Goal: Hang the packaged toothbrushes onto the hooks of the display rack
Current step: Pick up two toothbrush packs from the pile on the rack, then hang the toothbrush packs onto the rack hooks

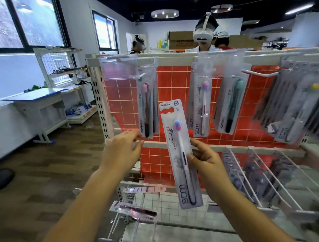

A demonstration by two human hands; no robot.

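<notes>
The display rack (pixel 170 60) carries hanging packs. The right hand (pixel 206 160) pinches a toothbrush pack (pixel 180 153) low, mid-air before the rack; the top could wobble past a hook (pixel 259 74). The left hand (pixel 122 150) hovers relaxed, holding nothing.

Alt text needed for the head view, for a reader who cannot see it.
The right hand pinches a white packaged toothbrush with a blue-and-pink head, holding it upright in front of a red-backed white wire display rack. The left hand, holding nothing, reaches toward a hanging pink-headed toothbrush pack.
</notes>
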